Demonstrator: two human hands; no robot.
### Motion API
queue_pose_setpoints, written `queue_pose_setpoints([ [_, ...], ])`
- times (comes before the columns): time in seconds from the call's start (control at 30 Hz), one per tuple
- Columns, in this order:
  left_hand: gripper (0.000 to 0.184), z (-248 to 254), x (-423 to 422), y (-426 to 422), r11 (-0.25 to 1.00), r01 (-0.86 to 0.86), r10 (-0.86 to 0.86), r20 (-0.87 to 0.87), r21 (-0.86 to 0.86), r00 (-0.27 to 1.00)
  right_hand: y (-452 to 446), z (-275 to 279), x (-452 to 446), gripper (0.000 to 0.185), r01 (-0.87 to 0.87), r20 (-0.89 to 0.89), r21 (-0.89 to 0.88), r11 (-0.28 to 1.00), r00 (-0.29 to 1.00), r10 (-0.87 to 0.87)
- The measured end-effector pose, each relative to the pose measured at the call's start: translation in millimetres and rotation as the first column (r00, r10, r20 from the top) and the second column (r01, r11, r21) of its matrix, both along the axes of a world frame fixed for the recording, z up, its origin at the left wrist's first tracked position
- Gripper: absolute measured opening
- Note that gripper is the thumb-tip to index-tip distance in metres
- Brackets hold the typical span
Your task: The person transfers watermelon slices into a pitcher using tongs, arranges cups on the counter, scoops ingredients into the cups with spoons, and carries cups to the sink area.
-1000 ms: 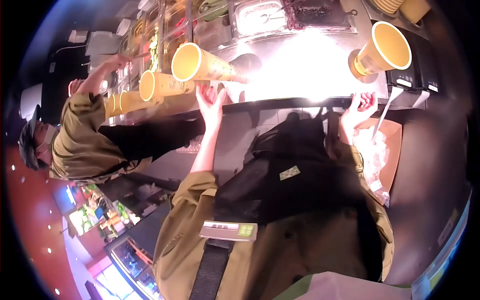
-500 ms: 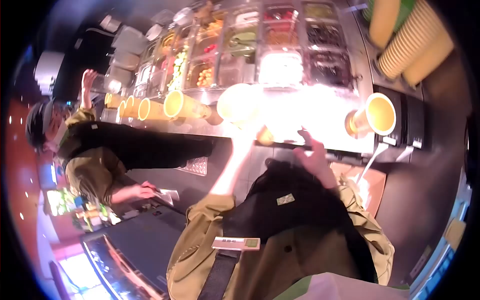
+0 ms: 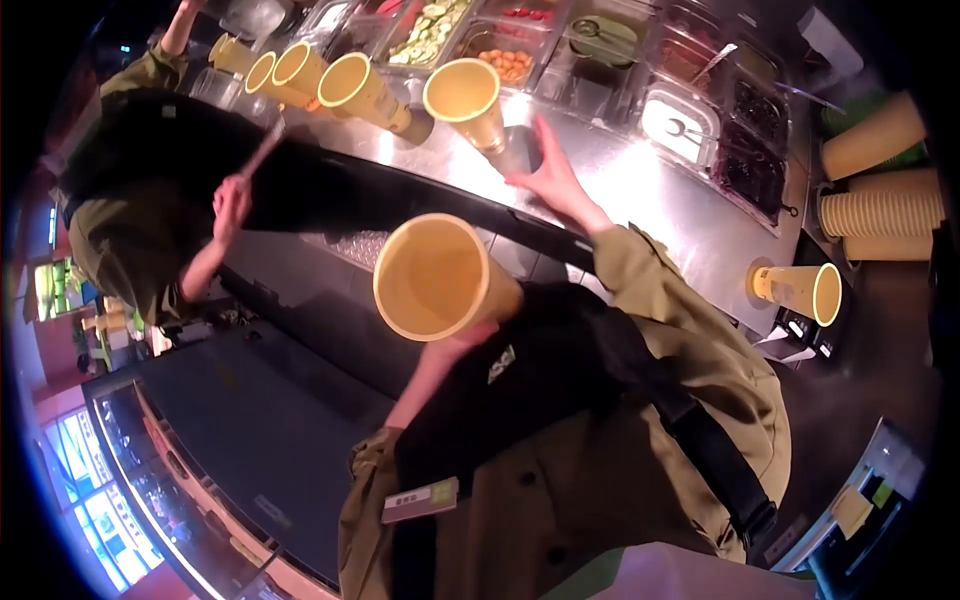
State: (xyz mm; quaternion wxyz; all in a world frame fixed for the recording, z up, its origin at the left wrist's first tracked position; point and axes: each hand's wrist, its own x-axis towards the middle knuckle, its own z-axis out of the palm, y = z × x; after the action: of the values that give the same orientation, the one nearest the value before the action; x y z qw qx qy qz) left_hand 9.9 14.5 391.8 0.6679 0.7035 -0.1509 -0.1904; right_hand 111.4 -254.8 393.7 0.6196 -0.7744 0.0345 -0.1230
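My left hand (image 3: 468, 340) is wrapped round the lower part of a large yellow paper cup (image 3: 502, 292), held in front of my apron with its mouth tilted up toward me. Much of that hand is hidden behind the cup. Over the steel counter (image 3: 640, 195), my right hand (image 3: 558, 180) has thumb and fingers spread, with nothing visible between them. Just left of its fingers another yellow cup (image 3: 475, 118) stands on the counter, apart from the hand as far as I can see.
More yellow cups (image 3: 360, 92) line the counter's front edge to the left; a single cup (image 3: 798, 290) stands at the right end. Behind lie food pans (image 3: 500, 65). Cup stacks (image 3: 882, 215) lie far right. At left, a co-worker's hand (image 3: 230, 205) holds a long utensil (image 3: 265, 148).
My left hand has come back from the counter toward my body with a cup. My right hand has moved forward and left over the counter. The view has turned, and the glare is weaker.
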Motion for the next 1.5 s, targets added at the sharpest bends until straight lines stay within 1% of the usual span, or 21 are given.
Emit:
queue_pose_setpoints([
  [0.07,0.068,38,29,17,0.914,0.108,-0.171,0.131,0.391,0.976,22,-2,30,0.108,0.103,0.078,-0.030,0.994,0.992,-0.100],
  [0.1,0.074,46,34,15,0.987,0.044,-0.049,0.027,0.153,0.998,30,-3,39,0.104,0.104,0.104,0.043,0.994,0.989,-0.108],
  [0.23,0.081,54,52,29,0.976,-0.148,0.035,0.551,0.162,0.834,40,-8,51,0.082,0.187,0.251,-0.031,0.982,0.952,-0.174],
  [0.3,0.080,54,48,34,0.971,-0.164,0.053,0.518,0.171,0.854,39,1,41,0.068,0.200,0.317,-0.109,0.974,0.935,-0.157],
  [0.37,0.072,60,40,20,0.985,-0.071,0.088,0.104,-0.156,0.991,33,15,21,0.060,0.219,0.321,-0.179,0.959,0.935,-0.154],
  [0.43,0.064,41,41,18,0.995,0.041,-0.037,0.042,-0.086,0.998,34,14,5,0.052,0.346,0.417,-0.250,0.905,0.881,-0.222],
  [0.47,0.060,42,47,15,0.995,0.086,-0.085,0.019,-0.045,0.996,36,11,-4,0.050,0.336,0.323,-0.124,0.934,0.903,-0.282],
  [0.57,0.069,55,67,-21,0.964,-0.153,0.141,0.070,0.217,0.988,23,-12,-19,0.048,0.302,0.177,-0.066,0.951,0.941,-0.287],
  [0.63,0.075,47,95,-60,0.991,-0.116,0.111,0.077,0.072,0.991,16,-15,-36,0.054,0.434,0.062,0.057,0.899,0.897,-0.437],
  [0.7,0.075,12,119,-98,0.993,-0.100,0.111,0.212,-0.062,0.971,4,-23,-53,0.062,0.559,0.038,-0.032,0.828,0.829,-0.558],
  [0.77,0.080,19,135,-124,0.994,-0.109,0.111,0.118,-0.021,0.987,-3,-32,-62,0.069,0.626,0.036,-0.075,0.776,0.779,-0.626],
  [0.8,0.082,28,138,-135,0.987,-0.066,0.077,0.066,-0.149,0.995,-7,-39,-63,0.072,0.636,0.050,-0.074,0.768,0.771,-0.634],
  [0.93,0.089,22,159,-165,0.985,-0.062,0.103,0.255,-0.163,0.961,-8,-26,-62,0.076,0.691,0.027,-0.261,0.675,0.704,-0.710],
  [1.0,0.092,22,165,-169,0.987,0.017,0.044,0.371,-0.161,0.928,-5,-14,-64,0.079,0.677,0.104,-0.186,0.712,0.734,-0.671],
  [1.03,0.099,-1,168,-163,0.989,-0.135,0.143,0.481,-0.052,0.865,-3,-4,-70,0.078,0.664,0.135,-0.172,0.728,0.748,-0.650],
  [1.1,0.100,-7,163,-134,0.971,-0.207,0.230,0.217,-0.122,0.949,-2,-4,-80,0.073,0.681,0.182,-0.132,0.720,0.731,-0.658],
  [1.13,0.090,-9,166,-118,0.938,-0.343,0.341,0.291,-0.046,0.894,-3,-16,-90,0.070,0.712,0.195,-0.108,0.694,0.699,-0.688],
  [1.17,0.086,-17,184,-95,0.876,-0.481,0.381,0.549,0.044,0.744,-3,-33,-102,0.067,0.741,0.206,-0.088,0.666,0.667,-0.716],
  [1.27,0.094,-9,236,-53,0.714,-0.699,0.622,0.424,0.038,0.659,-8,-68,-140,0.059,0.818,0.224,-0.057,0.573,0.570,-0.791],
  [1.4,0.110,-5,288,-47,0.788,-0.614,0.529,0.557,-0.041,0.641,-9,-69,-152,0.052,0.805,0.100,-0.146,0.575,0.590,-0.801],
  [1.5,0.108,14,301,-66,0.812,-0.555,0.568,0.460,-0.180,0.682,-12,-72,-145,0.049,0.765,0.090,-0.196,0.614,0.637,-0.765],
])
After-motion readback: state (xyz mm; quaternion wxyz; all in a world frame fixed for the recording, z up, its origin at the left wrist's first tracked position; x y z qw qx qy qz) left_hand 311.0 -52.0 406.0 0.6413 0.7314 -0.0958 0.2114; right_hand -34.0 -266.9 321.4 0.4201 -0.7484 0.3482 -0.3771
